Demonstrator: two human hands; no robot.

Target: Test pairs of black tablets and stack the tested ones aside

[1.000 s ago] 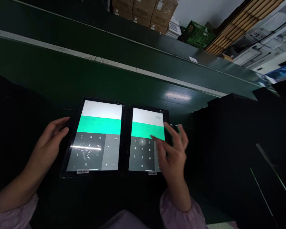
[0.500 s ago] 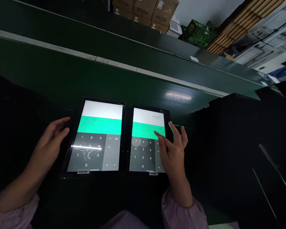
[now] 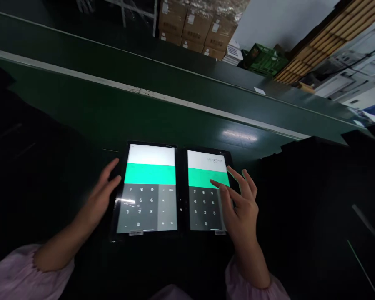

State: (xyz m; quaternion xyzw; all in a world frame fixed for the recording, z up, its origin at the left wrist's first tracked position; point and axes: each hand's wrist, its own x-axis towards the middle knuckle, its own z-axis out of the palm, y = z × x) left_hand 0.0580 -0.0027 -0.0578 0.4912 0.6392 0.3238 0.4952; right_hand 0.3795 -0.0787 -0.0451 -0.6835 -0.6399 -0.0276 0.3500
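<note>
Two tablets lie side by side on the dark work surface, each lit with a calculator: white display, green band, grey number keys. At the edge of the left tablet (image 3: 150, 175) is my left hand (image 3: 96, 204), its thumb and fingers apart and holding nothing. Over the right tablet (image 3: 203, 177) hovers my right hand (image 3: 242, 208), index finger stretched toward the green band, other fingers spread. Whether that fingertip touches the glass I cannot tell. The right tablet's display shows blurred digits; its right-hand keys are hidden by my hand. A small barcode label sits at each tablet's lower edge.
A pale strip (image 3: 162, 97) runs across the green bench beyond the tablets. Farther back stand stacked cardboard boxes (image 3: 196, 27), a green crate (image 3: 264, 59) and a wooden slatted stack (image 3: 328, 37). Dark shapes (image 3: 315, 183) border the right side.
The view has shifted, so the tablets appear lower and farther right. My left hand is closer to the left tablet's edge. The round touch marks on the right tablet's keys are gone.
</note>
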